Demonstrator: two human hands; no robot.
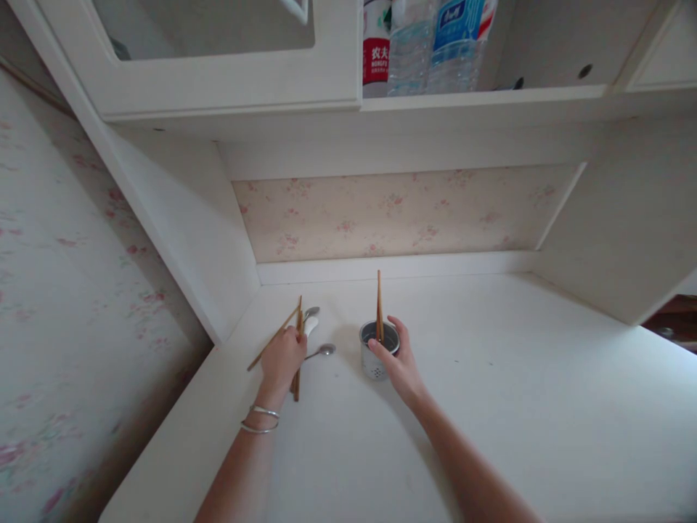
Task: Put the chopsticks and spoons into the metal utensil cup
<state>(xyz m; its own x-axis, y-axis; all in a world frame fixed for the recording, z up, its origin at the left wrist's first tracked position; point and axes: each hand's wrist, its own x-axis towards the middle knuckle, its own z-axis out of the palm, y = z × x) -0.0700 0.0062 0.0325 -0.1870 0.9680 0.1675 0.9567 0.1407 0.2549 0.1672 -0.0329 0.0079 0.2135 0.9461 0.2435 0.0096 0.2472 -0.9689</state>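
Note:
My right hand [401, 363] is wrapped round the rim and side of a grey utensil holder [375, 369] with small holes in its wall. A few wooden chopsticks [380, 301] stand upright in it. To the left, my left hand [284, 356] has its fingers closed over several wooden chopsticks [297, 385] at the table. One more chopstick [261, 356] lies slantwise beside that hand. Close to its fingers are a metal spoon [327, 349], another metal spoon [312, 312] and a white spoon [311, 326]; their handles are partly hidden.
Both arms reach over a white tabletop [490, 436]. Above it hangs a cabinet [229, 91] with a glass-fronted door and an open shelf holding plastic bottles [417, 51]. White side panels [615, 218] and floral wallpaper [381, 218] bound the space.

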